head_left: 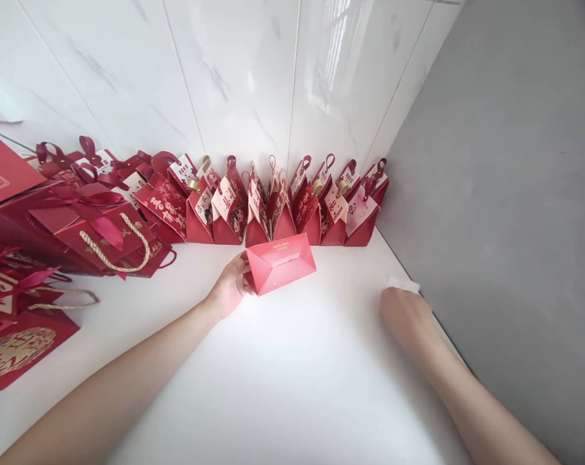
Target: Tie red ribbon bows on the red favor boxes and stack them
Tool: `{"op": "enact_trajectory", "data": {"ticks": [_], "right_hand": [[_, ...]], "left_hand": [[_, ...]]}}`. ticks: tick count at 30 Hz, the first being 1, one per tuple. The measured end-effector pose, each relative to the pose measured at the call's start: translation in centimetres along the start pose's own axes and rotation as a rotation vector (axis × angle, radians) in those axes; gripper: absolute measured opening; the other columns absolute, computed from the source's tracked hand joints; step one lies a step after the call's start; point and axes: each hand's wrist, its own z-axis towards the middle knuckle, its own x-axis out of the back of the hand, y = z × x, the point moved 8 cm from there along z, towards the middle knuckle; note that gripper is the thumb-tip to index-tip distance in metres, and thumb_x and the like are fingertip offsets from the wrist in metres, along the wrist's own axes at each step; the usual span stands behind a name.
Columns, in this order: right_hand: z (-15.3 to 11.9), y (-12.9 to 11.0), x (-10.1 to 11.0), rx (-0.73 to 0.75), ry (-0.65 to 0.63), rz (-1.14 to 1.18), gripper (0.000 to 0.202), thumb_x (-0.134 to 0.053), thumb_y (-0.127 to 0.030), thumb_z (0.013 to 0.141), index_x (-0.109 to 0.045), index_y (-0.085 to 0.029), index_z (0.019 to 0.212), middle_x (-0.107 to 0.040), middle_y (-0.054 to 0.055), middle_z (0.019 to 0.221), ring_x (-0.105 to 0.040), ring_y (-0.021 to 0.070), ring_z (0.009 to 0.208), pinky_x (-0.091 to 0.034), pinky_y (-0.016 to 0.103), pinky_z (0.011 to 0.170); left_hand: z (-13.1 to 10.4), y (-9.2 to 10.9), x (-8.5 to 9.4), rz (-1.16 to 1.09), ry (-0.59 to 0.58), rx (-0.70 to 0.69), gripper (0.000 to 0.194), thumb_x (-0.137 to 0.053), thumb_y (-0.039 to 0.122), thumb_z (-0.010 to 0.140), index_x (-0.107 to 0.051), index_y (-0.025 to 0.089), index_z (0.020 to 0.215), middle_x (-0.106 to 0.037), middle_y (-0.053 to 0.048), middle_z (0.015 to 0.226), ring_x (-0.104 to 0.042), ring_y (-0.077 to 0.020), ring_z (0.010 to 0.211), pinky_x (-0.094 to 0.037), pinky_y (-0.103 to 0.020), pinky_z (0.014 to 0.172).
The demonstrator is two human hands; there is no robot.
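My left hand grips a small red paper gift box by its left end, above the middle of the white table. The box is tipped so that its folded underside, with small gold print, faces me. Over at the table's right side, my right hand is closed on a white tissue or cloth, which shows beyond the knuckles. Most of its fingers are hidden from me. Behind the held box stands a row of red gift boxes with loop handles and patterned flaps.
Larger red gift bags with ribbons and rope handles crowd the left side. One red bag with a gold round emblem sits at the near left. White marbled tiles rise behind; a grey panel borders the right edge.
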Motion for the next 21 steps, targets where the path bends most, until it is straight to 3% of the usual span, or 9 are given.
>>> {"op": "enact_trajectory", "data": {"ticks": [3, 5, 6, 9, 12, 15, 18, 21], "right_hand": [[-2.2, -1.5, 2.2, 0.083, -0.031, 0.083, 0.026, -0.043, -0.008, 0.083, -0.064, -0.016, 0.071, -0.065, 0.012, 0.063, -0.066, 0.0253, 0.058, -0.044, 0.03, 0.051], [-2.9, -3.2, 4.2, 0.189, -0.087, 0.33, 0.028, -0.039, -0.015, 0.087, -0.059, -0.021, 0.068, -0.063, 0.005, 0.061, -0.06, 0.0198, 0.054, -0.04, 0.027, 0.049], [-3.1, -3.7, 5.9, 0.202, -0.04, 0.453, 0.027, -0.038, -0.017, 0.088, -0.057, -0.022, 0.071, -0.061, 0.002, 0.06, -0.058, 0.0183, 0.053, -0.039, 0.026, 0.049], [-3.9, -4.7, 11.7, 0.206, 0.286, 0.728, 0.021, -0.039, -0.017, 0.088, -0.058, -0.022, 0.083, -0.057, 0.0, 0.062, -0.054, 0.016, 0.054, -0.039, 0.025, 0.052], [-5.1, -7.0, 15.8, 0.338, 0.51, 0.896, 0.02, -0.041, -0.014, 0.087, -0.06, -0.021, 0.091, -0.062, 0.002, 0.075, -0.055, 0.0153, 0.061, -0.04, 0.024, 0.055], [-5.3, -10.8, 16.9, 0.53, 0.456, 0.996, 0.021, -0.043, -0.013, 0.089, -0.059, -0.021, 0.1, -0.063, 0.001, 0.076, -0.057, 0.0145, 0.063, -0.043, 0.023, 0.059], [-5.3, -14.4, 16.3, 0.68, 0.331, 1.065, 0.022, -0.042, -0.01, 0.09, -0.058, -0.02, 0.101, -0.067, 0.002, 0.086, -0.062, 0.0144, 0.072, -0.047, 0.023, 0.065], [-6.0, -16.6, 15.9, 0.826, 0.302, 1.09, 0.023, -0.042, -0.007, 0.088, -0.058, -0.019, 0.1, -0.068, 0.006, 0.099, -0.063, 0.0149, 0.08, -0.049, 0.024, 0.071]], "left_hand": [[0.0, 0.2, -0.3, 0.06, -0.019, -0.025, 0.046, -0.081, 0.043, 0.066, -0.068, 0.019, 0.103, -0.073, -0.006, 0.088, -0.07, -0.0239, 0.079, -0.051, -0.027, 0.056], [0.0, 0.5, -0.6, 0.101, -0.025, -0.062, 0.046, -0.084, 0.041, 0.063, -0.068, 0.018, 0.099, -0.073, -0.007, 0.092, -0.07, -0.0253, 0.084, -0.052, -0.028, 0.06], [0.0, 0.7, -0.7, 0.126, -0.029, -0.083, 0.045, -0.085, 0.041, 0.061, -0.069, 0.017, 0.097, -0.073, -0.007, 0.093, -0.069, -0.0251, 0.085, -0.052, -0.028, 0.061], [-0.1, 1.0, -0.9, 0.199, -0.028, -0.123, 0.041, -0.086, 0.039, 0.06, -0.068, 0.017, 0.09, -0.072, -0.005, 0.089, -0.068, -0.0204, 0.076, -0.05, -0.025, 0.057], [-0.4, 1.0, -1.2, 0.236, -0.02, -0.127, 0.04, -0.087, 0.039, 0.059, -0.068, 0.017, 0.087, -0.072, -0.003, 0.082, -0.065, -0.0158, 0.065, -0.044, -0.021, 0.049], [-0.7, 0.9, -1.5, 0.252, -0.024, -0.119, 0.041, -0.089, 0.036, 0.057, -0.068, 0.018, 0.088, -0.072, -0.003, 0.082, -0.065, -0.0159, 0.066, -0.042, -0.02, 0.048], [-0.8, 0.9, -1.6, 0.259, -0.041, -0.122, 0.04, -0.088, 0.031, 0.059, -0.069, 0.018, 0.091, -0.073, -0.004, 0.088, -0.067, -0.0161, 0.074, -0.047, -0.021, 0.056], [-0.5, 0.7, -1.3, 0.245, -0.073, -0.125, 0.04, -0.086, 0.028, 0.063, -0.068, 0.019, 0.097, -0.073, -0.004, 0.096, -0.067, -0.0165, 0.08, -0.051, -0.022, 0.064]]}}
